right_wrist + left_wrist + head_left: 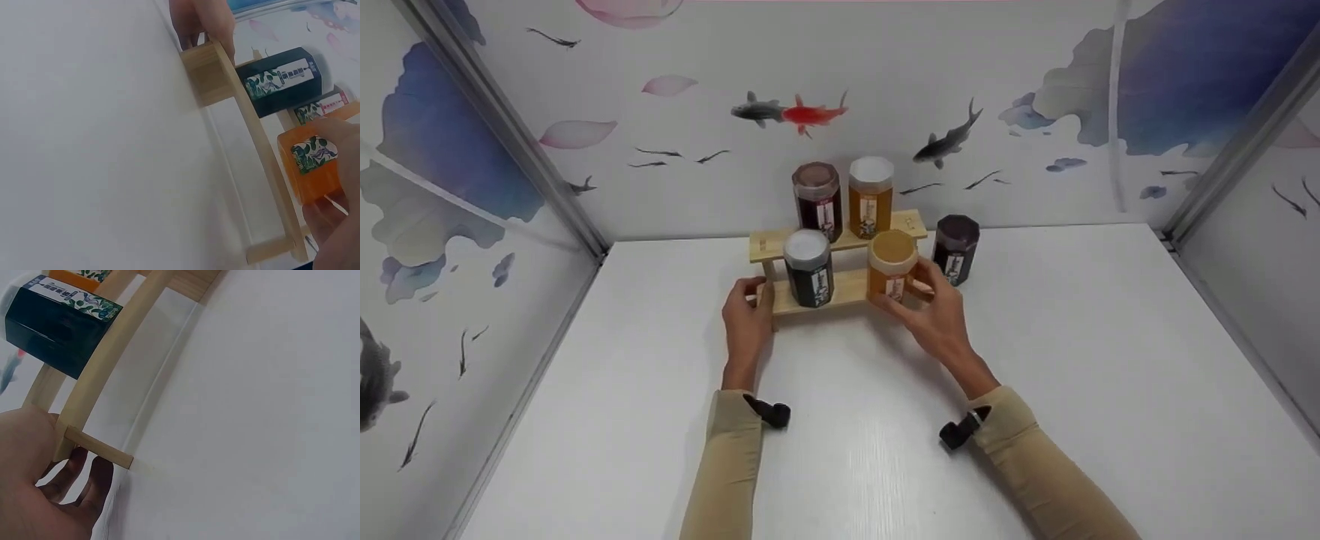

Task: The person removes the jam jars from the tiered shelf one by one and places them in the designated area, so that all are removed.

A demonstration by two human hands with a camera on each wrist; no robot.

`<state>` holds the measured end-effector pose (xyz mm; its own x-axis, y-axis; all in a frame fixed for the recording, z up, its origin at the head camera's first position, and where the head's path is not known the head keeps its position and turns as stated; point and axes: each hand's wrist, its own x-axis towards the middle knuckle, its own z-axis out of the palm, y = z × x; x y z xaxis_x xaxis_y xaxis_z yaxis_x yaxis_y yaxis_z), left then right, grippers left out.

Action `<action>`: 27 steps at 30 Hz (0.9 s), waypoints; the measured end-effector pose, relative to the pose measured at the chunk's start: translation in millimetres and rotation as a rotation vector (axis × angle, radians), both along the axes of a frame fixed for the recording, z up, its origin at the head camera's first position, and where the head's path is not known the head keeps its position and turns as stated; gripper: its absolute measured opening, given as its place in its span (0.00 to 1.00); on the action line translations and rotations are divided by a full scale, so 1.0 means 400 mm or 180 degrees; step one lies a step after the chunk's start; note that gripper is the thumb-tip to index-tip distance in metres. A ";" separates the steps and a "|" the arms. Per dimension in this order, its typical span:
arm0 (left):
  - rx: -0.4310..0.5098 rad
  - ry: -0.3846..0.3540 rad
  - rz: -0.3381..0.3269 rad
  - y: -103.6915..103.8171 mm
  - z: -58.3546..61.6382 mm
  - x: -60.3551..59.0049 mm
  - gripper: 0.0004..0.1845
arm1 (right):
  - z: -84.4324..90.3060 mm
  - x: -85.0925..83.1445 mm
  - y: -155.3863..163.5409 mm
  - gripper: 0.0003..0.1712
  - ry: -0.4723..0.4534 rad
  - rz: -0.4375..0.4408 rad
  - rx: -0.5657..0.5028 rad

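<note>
A two-tier wooden rack (765,246) stands near the back of the table. My left hand (748,319) grips the left end of its lower shelf (849,289), thumb in front. With thumb and fingers, my right hand (941,315) holds an orange jar (315,163) with a yellowish lid, upright, its base close over the right part of that shelf. On the shelf's left part is a dark jar (810,274) with a white lid. The upper tier bears a dark red jar (817,196) with a brown lid and an amber jar (871,196) with a white lid.
A dark purple jar (957,244) stands on the white table (847,450) to the right of the rack, just beyond my right hand. Behind the rack rises a wall (697,187) painted with fish; side walls with metal posts flank the table.
</note>
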<state>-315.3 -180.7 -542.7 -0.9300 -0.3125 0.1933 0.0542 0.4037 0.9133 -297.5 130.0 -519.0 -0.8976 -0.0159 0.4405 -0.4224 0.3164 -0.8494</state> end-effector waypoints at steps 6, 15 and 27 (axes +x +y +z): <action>-0.0035 -0.0020 -0.0012 -0.002 0.000 0.003 0.17 | 0.005 -0.009 0.100 0.45 0.0031 -0.0325 0.0033; -0.0052 -0.0024 -0.0028 -0.007 0.004 0.003 0.18 | 0.034 -0.028 0.221 0.42 0.0129 -0.0889 -0.0290; -0.0024 -0.0029 -0.0067 -0.003 0.002 0.006 0.18 | 0.020 -0.042 0.326 0.45 -0.0412 -0.1238 -0.0336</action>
<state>-312.9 -182.1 -541.7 -0.9381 -0.2915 0.1872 0.0545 0.4095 0.9107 -314.2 260.4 -511.2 -0.8759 0.3741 0.3047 -0.1764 0.3395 -0.9239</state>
